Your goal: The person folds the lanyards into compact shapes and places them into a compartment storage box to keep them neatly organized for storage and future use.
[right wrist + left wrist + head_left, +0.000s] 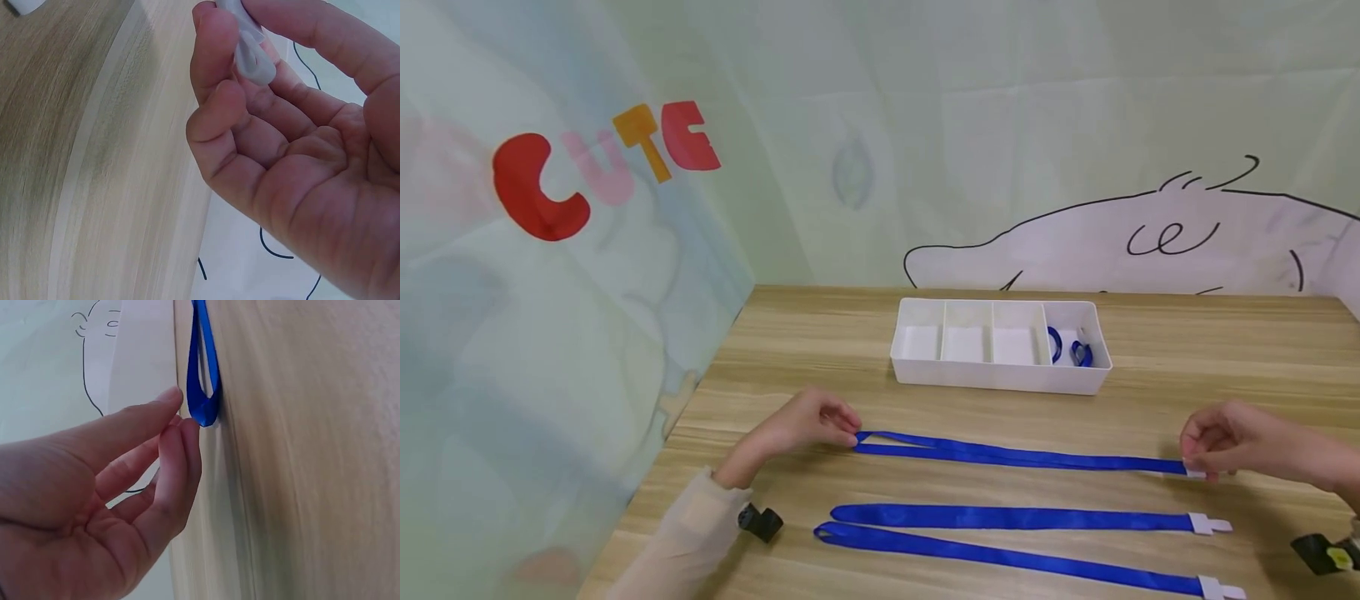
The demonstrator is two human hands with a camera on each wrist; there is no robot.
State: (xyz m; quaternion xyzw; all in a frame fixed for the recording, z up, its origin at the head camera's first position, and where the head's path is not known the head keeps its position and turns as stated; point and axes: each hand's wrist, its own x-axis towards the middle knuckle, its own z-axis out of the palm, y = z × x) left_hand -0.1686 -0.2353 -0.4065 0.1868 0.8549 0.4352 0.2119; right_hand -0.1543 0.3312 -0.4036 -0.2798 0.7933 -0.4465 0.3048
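A blue lanyard (pixel 1000 454) stretches between the two hands, doubled into a long loop. At its left end, the fingertips of my left hand (pixel 812 419) are right at the loop's fold (pixel 203 414), which shows whole beside the thumb and fingers. My right hand (pixel 1243 442) pinches the white plastic clip (pixel 253 59) at the other end, its upper part hidden by fingers. Nearer the front lie two more blue lanyards, one straight across (pixel 1007 517) and one slanting (pixel 1000 556), both with white clips at the right.
Behind the lanyards stands a white four-compartment box (pixel 992 377). Its rightmost compartment holds blue ring-like items (pixel 1081 353); the other three show bare bottoms. The wooden table (pixel 805 333) meets a printed cloth backdrop (pixel 850 208) at the back and left.
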